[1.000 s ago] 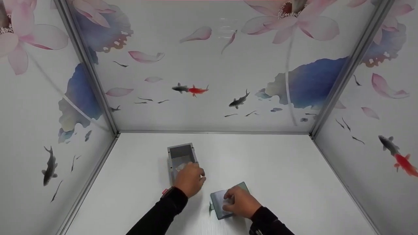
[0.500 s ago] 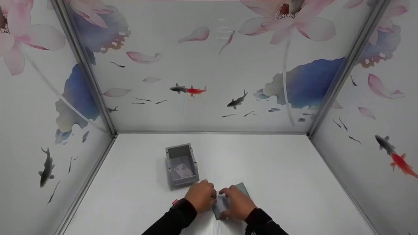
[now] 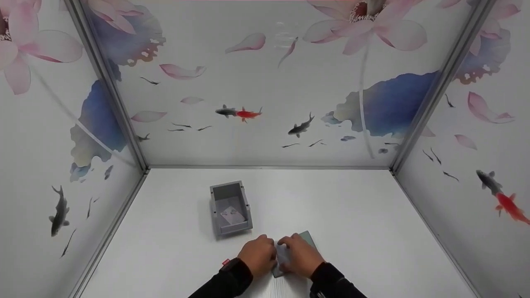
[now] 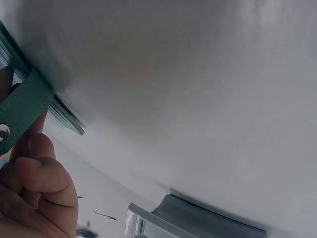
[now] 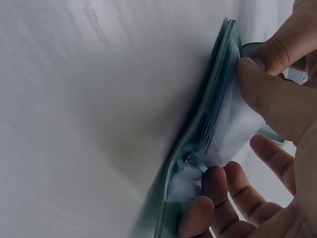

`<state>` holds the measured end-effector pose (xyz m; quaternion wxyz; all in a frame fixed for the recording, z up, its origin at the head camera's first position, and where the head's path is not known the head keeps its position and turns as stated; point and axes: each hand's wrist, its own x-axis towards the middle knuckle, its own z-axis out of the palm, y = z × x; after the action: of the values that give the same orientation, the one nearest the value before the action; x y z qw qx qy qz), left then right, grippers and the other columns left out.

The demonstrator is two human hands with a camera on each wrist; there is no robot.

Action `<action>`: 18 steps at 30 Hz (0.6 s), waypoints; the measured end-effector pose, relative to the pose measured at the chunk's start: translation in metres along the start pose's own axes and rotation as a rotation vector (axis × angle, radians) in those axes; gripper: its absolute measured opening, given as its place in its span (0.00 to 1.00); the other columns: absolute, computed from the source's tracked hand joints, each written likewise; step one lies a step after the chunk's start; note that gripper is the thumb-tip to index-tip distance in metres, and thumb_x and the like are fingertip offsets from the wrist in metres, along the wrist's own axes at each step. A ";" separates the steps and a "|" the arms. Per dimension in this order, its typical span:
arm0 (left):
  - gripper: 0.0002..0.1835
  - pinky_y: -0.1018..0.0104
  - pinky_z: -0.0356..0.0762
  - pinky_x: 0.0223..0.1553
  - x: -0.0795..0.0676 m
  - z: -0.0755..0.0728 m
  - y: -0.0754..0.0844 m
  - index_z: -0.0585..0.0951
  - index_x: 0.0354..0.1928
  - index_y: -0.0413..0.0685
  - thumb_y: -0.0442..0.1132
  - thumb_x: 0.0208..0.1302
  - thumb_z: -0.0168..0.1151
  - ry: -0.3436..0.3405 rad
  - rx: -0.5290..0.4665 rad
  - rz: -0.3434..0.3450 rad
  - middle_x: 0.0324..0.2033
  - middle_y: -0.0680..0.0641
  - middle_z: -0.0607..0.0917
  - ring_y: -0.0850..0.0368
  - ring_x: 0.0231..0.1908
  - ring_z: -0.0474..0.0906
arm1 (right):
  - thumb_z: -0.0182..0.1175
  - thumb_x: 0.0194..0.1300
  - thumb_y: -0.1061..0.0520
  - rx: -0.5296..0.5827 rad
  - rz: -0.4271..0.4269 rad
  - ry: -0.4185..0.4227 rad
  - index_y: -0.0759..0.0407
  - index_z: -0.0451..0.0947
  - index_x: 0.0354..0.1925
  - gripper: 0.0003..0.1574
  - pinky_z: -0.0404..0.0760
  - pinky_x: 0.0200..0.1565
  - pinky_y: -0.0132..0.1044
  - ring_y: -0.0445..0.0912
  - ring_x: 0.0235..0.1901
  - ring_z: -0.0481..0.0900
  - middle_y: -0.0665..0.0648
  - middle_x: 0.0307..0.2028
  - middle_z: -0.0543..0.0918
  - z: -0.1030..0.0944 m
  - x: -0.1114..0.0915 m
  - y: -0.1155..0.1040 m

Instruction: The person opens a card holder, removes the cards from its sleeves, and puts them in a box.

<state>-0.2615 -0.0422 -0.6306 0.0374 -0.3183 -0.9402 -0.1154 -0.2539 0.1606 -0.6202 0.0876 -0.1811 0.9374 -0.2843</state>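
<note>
Near the front middle of the tabletop (image 3: 364,231), holding a green card holder (image 3: 307,239) open between both hands, slightly askew and half covered from above. Gripping its pale sleeves (image 5: 233,119) with the right hand (image 3: 304,258), thumb against one side and fingertips curling in from the other, close to a small metal fitting (image 5: 187,158). Apparently pinching the left edge with the left hand (image 3: 257,256), judging by the curled fingers beside the green strap (image 4: 29,106), but hiding any loose item possibly being held there. Facing, beyond the left hand, an open-topped gray box (image 3: 234,229) standing near the card holder without touching; seeing inside a pale printed card (image 3: 232,216) lying on the bottom toward the near wall. Judging from all this, probably being partway through the work: having the strap unfastened, the card holder opened and one card in the box, but seemingly leaving the handling of the sleeves unfinished, with closing and fastening not yet done. Not being able to tell from this the direction of the card's travel, into the box or out of it, nor the count of sleeves already dealt with. Farther out, wearing black cuffs (image 3: 331,279) at both wrists and working before a white back wall (image 3: 186,33) printed with pink flowers and small fish.
</note>
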 end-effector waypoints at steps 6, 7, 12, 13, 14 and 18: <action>0.05 0.67 0.75 0.32 0.000 0.006 -0.002 0.93 0.32 0.58 0.41 0.62 0.83 0.061 0.032 0.035 0.30 0.56 0.87 0.62 0.34 0.75 | 0.83 0.64 0.56 -0.025 -0.009 0.039 0.52 0.81 0.72 0.40 0.85 0.47 0.45 0.44 0.42 0.79 0.54 0.48 0.82 0.000 -0.001 0.001; 0.05 0.67 0.75 0.31 0.000 0.007 -0.002 0.93 0.32 0.59 0.41 0.61 0.83 0.072 0.044 0.042 0.30 0.56 0.87 0.62 0.34 0.76 | 0.81 0.64 0.56 -0.024 -0.003 0.042 0.51 0.80 0.74 0.42 0.84 0.46 0.44 0.44 0.41 0.78 0.53 0.47 0.82 0.000 -0.001 0.001; 0.04 0.68 0.76 0.30 0.001 0.008 -0.001 0.98 0.34 0.61 0.40 0.59 0.85 0.084 0.088 0.066 0.31 0.57 0.88 0.63 0.33 0.76 | 0.77 0.68 0.61 -0.037 0.009 0.094 0.49 0.75 0.80 0.46 0.82 0.44 0.43 0.45 0.40 0.78 0.56 0.49 0.84 -0.001 -0.001 0.002; 0.04 0.68 0.76 0.30 0.001 0.008 -0.001 0.98 0.34 0.60 0.40 0.59 0.85 0.078 0.089 0.067 0.31 0.57 0.88 0.63 0.33 0.76 | 0.77 0.69 0.61 -0.050 0.013 0.115 0.50 0.76 0.79 0.44 0.85 0.47 0.45 0.47 0.42 0.82 0.57 0.51 0.86 -0.001 -0.002 0.002; 0.03 0.68 0.75 0.30 0.002 0.007 -0.001 0.98 0.34 0.60 0.41 0.60 0.85 0.068 0.089 0.064 0.31 0.57 0.89 0.63 0.32 0.75 | 0.76 0.69 0.61 -0.058 0.013 0.142 0.52 0.79 0.76 0.40 0.87 0.50 0.47 0.49 0.46 0.85 0.58 0.53 0.88 0.000 -0.003 0.002; 0.02 0.68 0.74 0.31 0.002 0.008 0.000 0.99 0.35 0.59 0.41 0.61 0.85 0.044 0.084 0.053 0.31 0.57 0.89 0.63 0.32 0.75 | 0.77 0.72 0.56 -0.057 0.040 0.252 0.58 0.90 0.56 0.17 0.88 0.62 0.57 0.59 0.60 0.91 0.60 0.55 0.93 -0.001 -0.006 0.003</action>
<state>-0.2636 -0.0393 -0.6381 0.0744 -0.3384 -0.9345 -0.0818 -0.2500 0.1659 -0.6205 -0.0304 -0.1277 0.9520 -0.2764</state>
